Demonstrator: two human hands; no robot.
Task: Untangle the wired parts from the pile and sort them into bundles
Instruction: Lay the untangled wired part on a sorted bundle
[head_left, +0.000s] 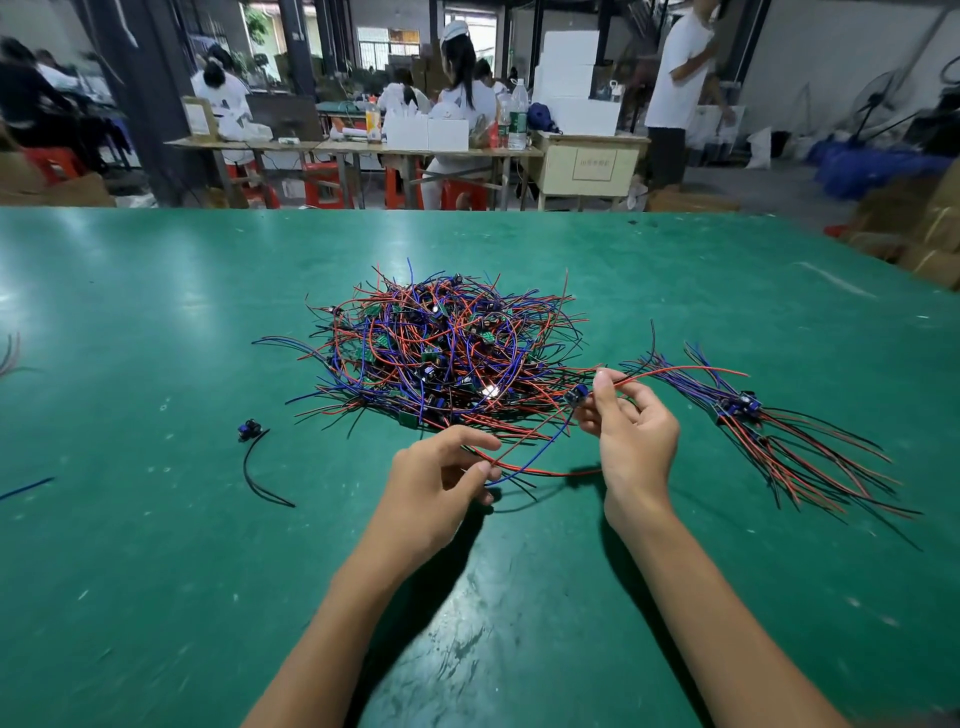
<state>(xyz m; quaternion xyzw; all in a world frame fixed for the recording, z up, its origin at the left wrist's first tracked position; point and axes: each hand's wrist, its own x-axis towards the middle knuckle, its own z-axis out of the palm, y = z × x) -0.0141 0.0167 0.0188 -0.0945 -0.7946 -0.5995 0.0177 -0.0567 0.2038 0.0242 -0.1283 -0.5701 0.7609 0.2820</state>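
One wired part (577, 396) hung just off the pile (441, 353) at mid-bench, pinched by the right hand (631, 441); the left hand (441, 480) pinched its red and blue leads. Pulling hard risked dragging snagged neighbours, perhaps disturbing the sorted bundle (748, 415) rightward.

A tangled pile (441, 353) of red, blue and black wires with small green boards lay heaped at the middle of the green table. To its right, well apart, a sorted bundle (748, 415) lay flat, its parts clustered together and wires fanning toward the near right. One wired part (579, 396), apparently blue-bodied, was raised at the pile's near right edge, its red and blue wires looping leftward.
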